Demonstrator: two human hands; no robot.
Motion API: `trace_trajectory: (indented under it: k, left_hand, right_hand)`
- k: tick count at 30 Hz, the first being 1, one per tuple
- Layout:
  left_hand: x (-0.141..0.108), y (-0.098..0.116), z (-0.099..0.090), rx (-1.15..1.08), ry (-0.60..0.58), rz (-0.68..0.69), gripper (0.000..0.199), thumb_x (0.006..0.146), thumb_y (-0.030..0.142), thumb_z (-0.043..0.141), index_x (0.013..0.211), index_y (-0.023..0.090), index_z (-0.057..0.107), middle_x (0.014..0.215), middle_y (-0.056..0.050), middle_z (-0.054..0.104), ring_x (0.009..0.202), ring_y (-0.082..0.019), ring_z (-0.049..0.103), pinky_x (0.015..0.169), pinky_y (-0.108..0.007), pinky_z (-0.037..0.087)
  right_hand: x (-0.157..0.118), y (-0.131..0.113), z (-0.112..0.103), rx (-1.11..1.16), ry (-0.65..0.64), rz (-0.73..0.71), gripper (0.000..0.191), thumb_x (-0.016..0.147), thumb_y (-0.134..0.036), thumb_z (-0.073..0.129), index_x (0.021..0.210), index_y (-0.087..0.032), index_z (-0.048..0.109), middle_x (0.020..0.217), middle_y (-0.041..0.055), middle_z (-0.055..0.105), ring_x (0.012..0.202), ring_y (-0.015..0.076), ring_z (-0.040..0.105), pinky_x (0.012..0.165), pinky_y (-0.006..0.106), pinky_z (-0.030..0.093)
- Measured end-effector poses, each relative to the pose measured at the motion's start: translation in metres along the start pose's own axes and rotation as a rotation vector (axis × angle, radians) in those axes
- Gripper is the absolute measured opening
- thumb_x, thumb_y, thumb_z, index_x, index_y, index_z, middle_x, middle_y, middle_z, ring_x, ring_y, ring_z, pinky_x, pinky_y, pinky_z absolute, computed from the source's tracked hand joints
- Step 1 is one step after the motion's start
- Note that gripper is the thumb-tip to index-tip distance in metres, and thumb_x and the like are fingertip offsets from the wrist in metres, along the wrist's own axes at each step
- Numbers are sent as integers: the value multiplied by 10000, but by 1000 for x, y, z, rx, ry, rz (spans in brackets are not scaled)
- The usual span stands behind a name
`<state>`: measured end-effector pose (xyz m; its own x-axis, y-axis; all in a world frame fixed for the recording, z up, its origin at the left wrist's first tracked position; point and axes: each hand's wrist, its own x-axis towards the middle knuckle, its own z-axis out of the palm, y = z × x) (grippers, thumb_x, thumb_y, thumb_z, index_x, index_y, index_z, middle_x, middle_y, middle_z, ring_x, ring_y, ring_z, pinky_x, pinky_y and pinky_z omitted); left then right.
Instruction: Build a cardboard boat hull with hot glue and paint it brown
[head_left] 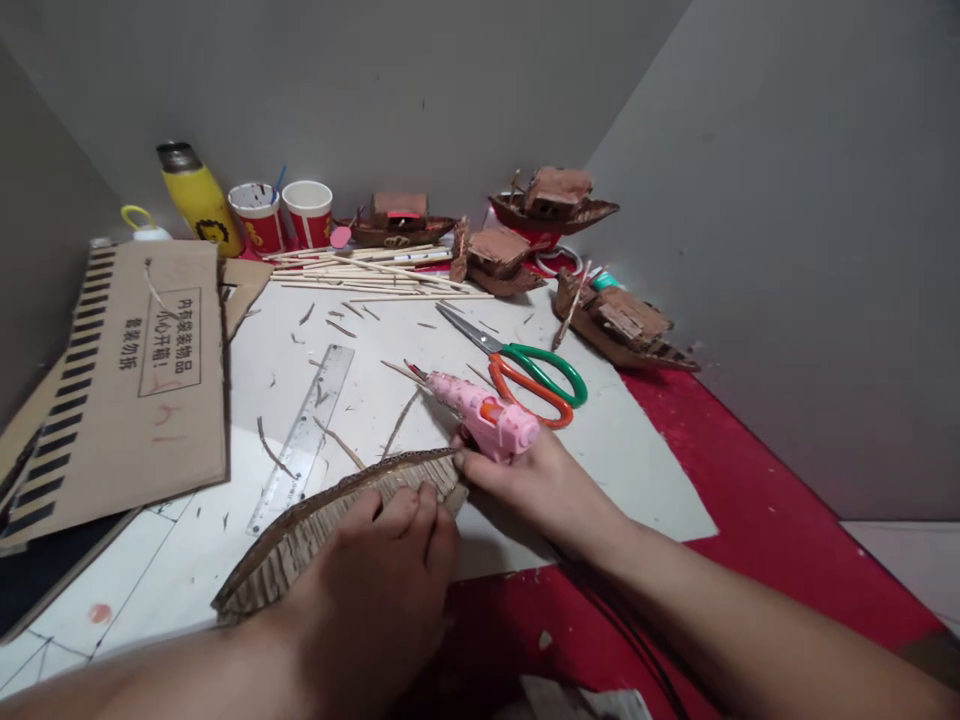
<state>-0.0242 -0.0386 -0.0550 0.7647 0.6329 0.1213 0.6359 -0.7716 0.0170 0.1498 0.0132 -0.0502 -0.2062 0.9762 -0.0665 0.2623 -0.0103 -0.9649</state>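
Observation:
My left hand (397, 560) lies over a boat-shaped piece of corrugated cardboard (289, 545), its fingers bent and pressed on the ribbed face. The piece has a dark brown rim along its far side; part of it is hidden under this hand. In my right hand (517, 480) is a pink hot glue gun (480, 405), its nozzle pointing up and left over the white sheet. The right thumb is close to the right tip of the cardboard piece; I cannot tell if they touch. Right beyond the glue gun lie scissors (517, 365) with green and orange handles.
A clear ruler (300, 440) and scattered twig bits lie on the white sheet (637, 470). Cardboard (157, 370) stands at left. Behind are thin wooden sticks (360, 275), paper cups (307, 210), a yellow bottle (199, 200) and several brown model boats (622, 325). Grey walls enclose the table.

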Motion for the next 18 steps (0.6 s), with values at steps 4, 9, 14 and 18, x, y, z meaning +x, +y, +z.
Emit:
trace_trajectory:
  k: [4,9,14,18]
  left_hand:
    - [-11,3,-7,139,111,-17,416,868,269,501,1220,69,600,1275,-179,636,1072,-299,629,885,-425,444]
    - [-34,18,-3,258,306,39,346,890,257,460,1135,87,636,1097,-155,726,959,-271,650,853,-394,417]
    - [-38,31,9,256,344,59,333,883,231,445,1118,94,638,1032,-150,745,939,-256,654,843,-373,404]
    - [-33,31,9,261,299,17,369,878,253,464,1169,87,618,1108,-172,720,1027,-282,640,865,-385,408]
  right_hand:
    - [0,-7,-7,-55,34,-87,651,707,-89,532,1349,-195,533,1407,68,537,1227,243,555,1063,405,427]
    - [-8,-15,-30,-154,181,-108,645,722,-104,565,1362,-171,519,1431,76,518,1308,256,492,1113,400,377]
    - [-28,-4,-49,-218,221,-42,562,773,-177,591,1331,-231,554,1338,56,601,1291,275,508,1125,437,356]
    - [-38,5,-56,-277,236,-32,473,765,-200,595,1230,-280,633,1204,31,680,1191,291,590,1078,474,421]
